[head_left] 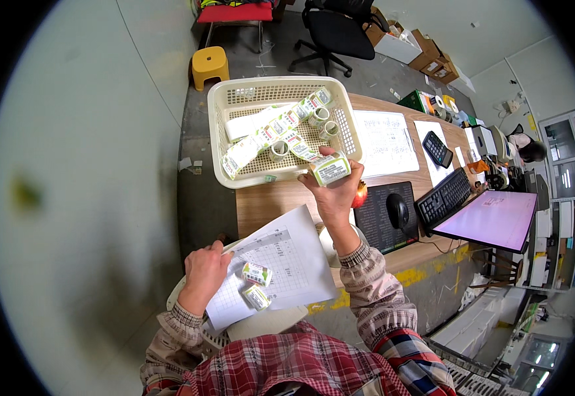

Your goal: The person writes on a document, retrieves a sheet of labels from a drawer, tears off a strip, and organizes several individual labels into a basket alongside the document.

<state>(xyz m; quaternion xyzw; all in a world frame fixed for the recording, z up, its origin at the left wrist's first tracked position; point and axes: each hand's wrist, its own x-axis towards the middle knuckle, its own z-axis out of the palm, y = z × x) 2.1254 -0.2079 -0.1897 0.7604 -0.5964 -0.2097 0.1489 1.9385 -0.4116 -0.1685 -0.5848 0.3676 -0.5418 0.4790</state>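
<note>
My right hand [335,196] grips a roll of labels [331,169], white and green, at the near edge of a cream plastic basket [217,142]. Inside the basket lie more label rolls [279,151] and long label strips [276,130]; one strip runs toward the roll in my hand. Below, my left hand [206,270] pinches the left edge of printed table sheets [307,264]. Two small label rolls [257,273] rest on those sheets, in front of my body.
The basket stands on a wooden desk [271,204]. To its right are a paper sheet [386,142], a calculator [437,149], a mouse [397,210], a keyboard [444,197] and a monitor [492,218]. A yellow stool [210,65] and a black chair [342,33] stand beyond.
</note>
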